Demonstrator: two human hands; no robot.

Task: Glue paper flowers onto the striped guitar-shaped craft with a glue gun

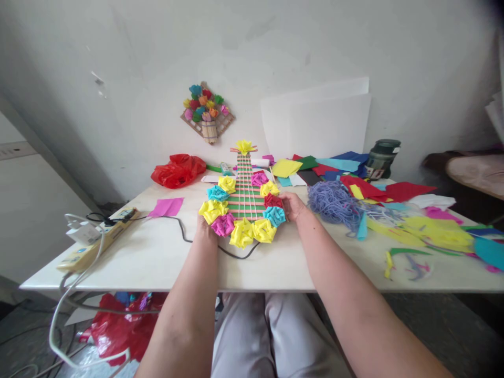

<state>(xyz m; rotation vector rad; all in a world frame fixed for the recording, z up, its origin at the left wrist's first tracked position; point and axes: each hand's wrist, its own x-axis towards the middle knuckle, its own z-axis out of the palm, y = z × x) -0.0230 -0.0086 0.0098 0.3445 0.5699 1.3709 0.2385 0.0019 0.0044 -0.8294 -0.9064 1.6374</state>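
Observation:
A guitar-shaped craft point(244, 199) stands tilted up over the middle of the table, made of thin strips with white strings down its front. Yellow, pink, blue and red paper flowers ring its rounded body, and one yellow flower point(244, 147) tops its neck. My right hand point(293, 206) is closed on the body's right edge beside the red and blue flowers, its fingertips partly behind the craft. At the lower left edge, my left hand point(205, 230) holds the other side; flowers hide most of its fingers.
A power strip point(98, 239) with white chargers lies at left, its black cord point(183, 231) running under the craft. A pink paper square point(166, 207), red plastic bag point(179, 170), tangled purple yarn point(334, 202), coloured paper scraps point(437, 233) and a dark jar point(382, 158) surround it.

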